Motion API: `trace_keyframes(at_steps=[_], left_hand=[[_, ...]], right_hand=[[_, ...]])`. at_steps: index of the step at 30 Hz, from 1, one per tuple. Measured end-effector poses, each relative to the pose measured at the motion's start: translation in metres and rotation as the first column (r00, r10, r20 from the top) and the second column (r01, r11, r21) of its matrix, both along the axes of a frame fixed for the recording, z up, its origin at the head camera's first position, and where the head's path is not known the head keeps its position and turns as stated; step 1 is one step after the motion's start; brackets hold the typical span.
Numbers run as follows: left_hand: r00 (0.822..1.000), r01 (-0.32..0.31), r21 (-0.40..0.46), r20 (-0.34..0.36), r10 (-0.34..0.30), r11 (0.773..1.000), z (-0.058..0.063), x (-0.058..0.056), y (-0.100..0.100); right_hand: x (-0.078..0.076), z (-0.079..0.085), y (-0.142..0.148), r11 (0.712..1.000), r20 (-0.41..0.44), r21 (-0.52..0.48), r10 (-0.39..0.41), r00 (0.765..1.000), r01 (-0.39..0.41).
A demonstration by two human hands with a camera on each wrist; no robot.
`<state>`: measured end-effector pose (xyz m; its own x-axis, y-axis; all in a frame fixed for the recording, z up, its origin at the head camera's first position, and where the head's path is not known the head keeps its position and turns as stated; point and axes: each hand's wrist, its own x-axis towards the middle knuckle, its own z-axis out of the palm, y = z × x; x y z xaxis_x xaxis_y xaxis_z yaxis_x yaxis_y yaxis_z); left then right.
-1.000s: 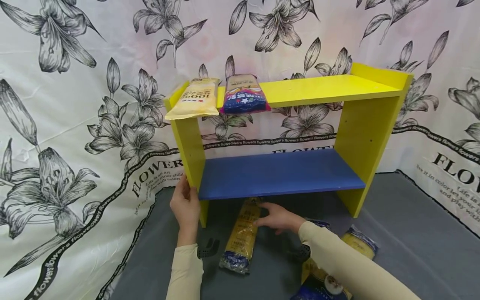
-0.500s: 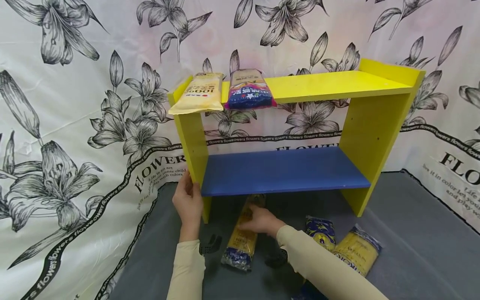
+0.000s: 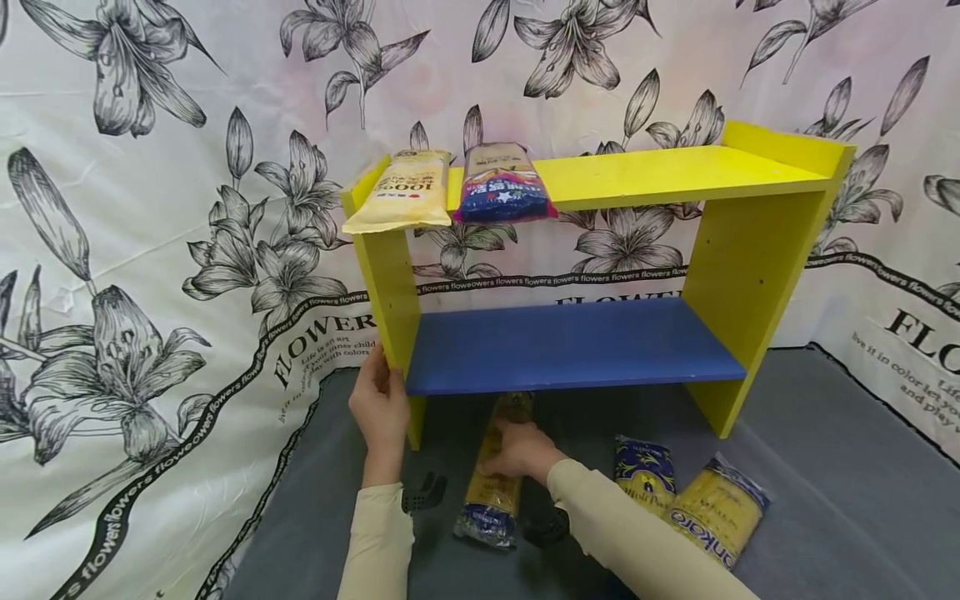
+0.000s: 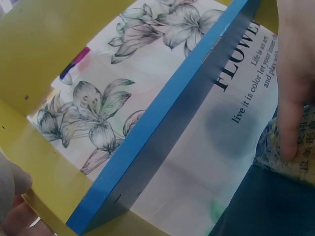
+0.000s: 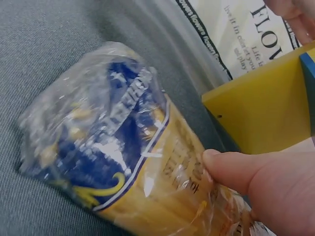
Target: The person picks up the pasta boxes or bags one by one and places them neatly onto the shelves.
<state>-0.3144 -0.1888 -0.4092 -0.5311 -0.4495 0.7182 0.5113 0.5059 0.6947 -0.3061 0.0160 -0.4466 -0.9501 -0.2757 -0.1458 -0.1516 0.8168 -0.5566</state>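
My left hand (image 3: 380,408) grips the front edge of the left side panel of a yellow shelf (image 3: 390,308) with a blue middle board (image 3: 577,346). Below that board, my right hand (image 3: 521,450) holds a long clear bag of spaghetti (image 3: 487,504) by its middle, the thumb (image 5: 231,167) along one side. The bag lies on the grey cloth, its blue-printed end toward me and its far end under the board. My right fingers are mostly hidden behind the bag in the right wrist view.
Two yellow-and-blue pasta bags, one (image 3: 645,471) beside another (image 3: 720,508), lie right of my right forearm. On the shelf's top left are a cream packet (image 3: 405,190) and a blue-and-pink packet (image 3: 502,183). A flowered cloth (image 3: 255,50) hangs behind.
My right hand has moved left and closed round the spaghetti bag, which has shifted slightly right. The left hand keeps its hold on the panel. The head view has shifted slightly.
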Motion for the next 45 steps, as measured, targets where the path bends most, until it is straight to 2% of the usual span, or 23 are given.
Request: trace_keyframes(at_steps=[9,17,22,32,37,41,45], left_hand=[[1.0,0.003,-0.001,0.009,-0.003,1.0,-0.002,-0.001,0.002],[1.0,0.001,0.0,0.002,-0.001,1.0,-0.005,0.0,0.0],[1.0,-0.011,-0.005,-0.009,0.011,1.0,-0.003,-0.001,-0.001],[1.0,-0.023,0.008,0.022,0.022,1.0,0.001,0.001,0.0],[1.0,-0.016,0.017,0.027,0.015,1.0,0.002,0.002,0.0],[1.0,-0.017,0.021,0.022,0.017,1.0,0.001,0.002,0.0],[1.0,-0.022,0.013,0.015,0.021,1.0,0.001,0.001,0.002]], right_hand=[[0.01,0.003,0.018,0.991,0.116,-0.129,-0.017,0.993,0.032],[0.021,0.004,0.031,0.985,0.164,-0.173,0.019,0.986,0.01],[0.022,0.003,0.039,0.975,0.156,-0.22,0.049,0.987,-0.014],[0.025,-0.004,0.06,0.902,0.264,-0.429,0.068,0.962,0.054],[0.034,0.0,0.069,0.851,0.356,-0.523,0.167,0.919,0.048],[0.044,0.006,0.077,0.775,0.431,-0.629,0.276,0.859,0.067],[0.058,0.01,0.088,0.715,0.467,-0.693,0.35,0.812,0.09]])
